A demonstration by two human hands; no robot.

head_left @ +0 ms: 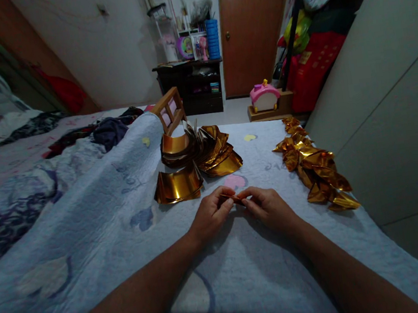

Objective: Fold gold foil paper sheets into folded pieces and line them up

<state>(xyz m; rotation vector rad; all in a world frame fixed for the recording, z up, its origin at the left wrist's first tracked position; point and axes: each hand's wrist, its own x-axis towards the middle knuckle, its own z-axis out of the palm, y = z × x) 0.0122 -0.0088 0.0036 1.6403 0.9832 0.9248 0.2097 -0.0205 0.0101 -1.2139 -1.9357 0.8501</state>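
The left hand [214,208] is closed in a pinch, thumb against fingers, on one end of a small strip of gold foil [236,199]. The right hand [267,204] grips the other end the same way, so the strip sits between the two sets of fingertips, just above the patterned cloth [247,274]. To work it well, I would keep both thumbs level and press evenly from the middle outward (foil like this probably keeps any stray crease), holding the ends lightly so that the thin edge does not tear. How it is folded is too small to tell.

Just beyond the hands, toward the left, lies a curved stack of gold sheets [178,185], with a fanned heap of sheets [220,155] behind it. Well apart on the right, a row of folded gold pieces [318,167] runs along the cloth's edge. Farther off stand a wooden frame [170,111] and a dark cabinet [191,97]
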